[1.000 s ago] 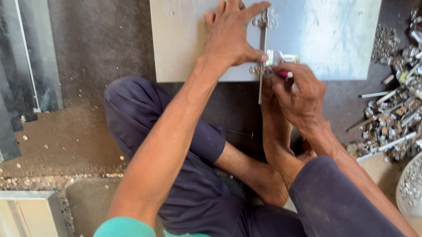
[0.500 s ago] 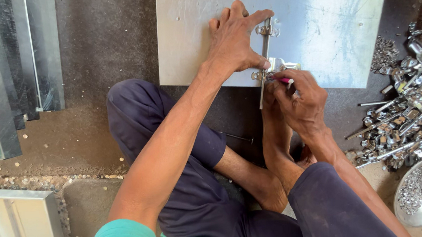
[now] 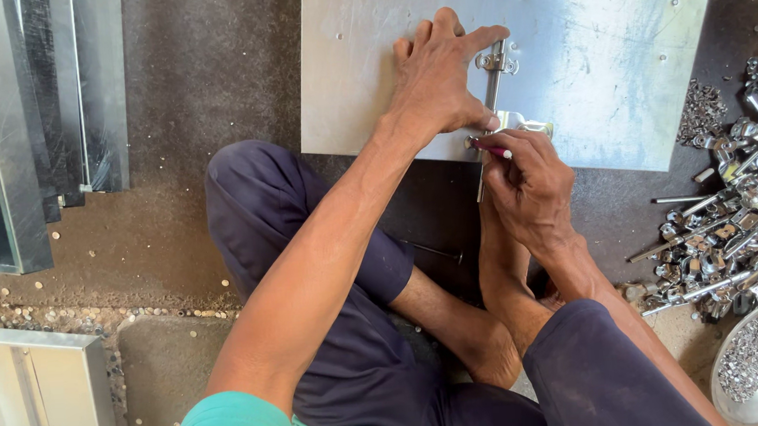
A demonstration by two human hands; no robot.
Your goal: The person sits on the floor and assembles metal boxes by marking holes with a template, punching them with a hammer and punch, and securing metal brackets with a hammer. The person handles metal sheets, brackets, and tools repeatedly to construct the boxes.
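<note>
I sit cross-legged on the floor before a flat shiny metal sheet (image 3: pixel 607 37). My left hand (image 3: pixel 439 80) presses palm-down on the sheet, thumb and forefinger pinning a slim metal latch rod (image 3: pixel 495 62) with its brackets. My right hand (image 3: pixel 528 185) is closed around a small tool with a red handle (image 3: pixel 492 150), its tip at the latch's lower bracket (image 3: pixel 526 123) near the sheet's front edge. The tool's working end is hidden by my fingers.
A heap of loose metal latch parts and rods (image 3: pixel 735 224) lies at the right, with a round steel bowl (image 3: pixel 737 397) of small fasteners below it. Folded metal channels (image 3: pixel 9 132) lean at the left. A metal box corner (image 3: pixel 37 406) is at lower left.
Both hands stay on the latch. The view has shifted slightly, so the sheet and hands sit a little lower in the frame. The right hand's grip on the red tool turns slightly.
</note>
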